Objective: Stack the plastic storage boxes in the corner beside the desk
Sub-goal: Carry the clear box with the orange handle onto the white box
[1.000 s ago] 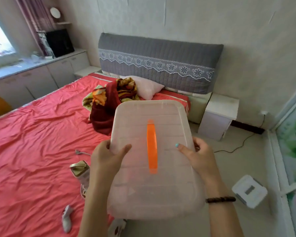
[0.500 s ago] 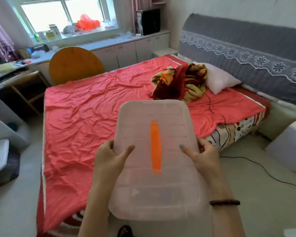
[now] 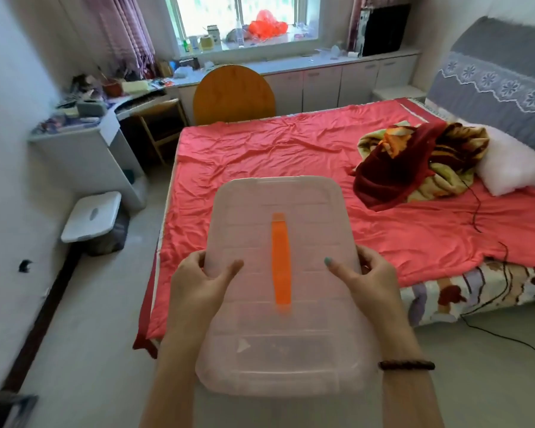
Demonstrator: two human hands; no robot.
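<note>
I carry a translucent plastic storage box [image 3: 309, 332] with an orange handle [image 3: 281, 257] on its lid, held in front of me above the floor. My left hand [image 3: 198, 279] grips its left edge, thumb on the lid. My right hand [image 3: 365, 279] grips the right edge, thumb on the lid too. A second box with a white lid [image 3: 91, 216] stands on the floor against the left wall, beside the white desk [image 3: 84, 149].
A bed with a red sheet [image 3: 291, 162] fills the middle and right. A round wooden tabletop [image 3: 233, 94] leans at its far end. A narrow floor strip [image 3: 105, 304] runs between wall and bed. A black cable [image 3: 504, 338] lies on the floor at right.
The view has swung left, from the headboard and nightstand to the window, desk and left wall. The box stays held in both hands the same way.
</note>
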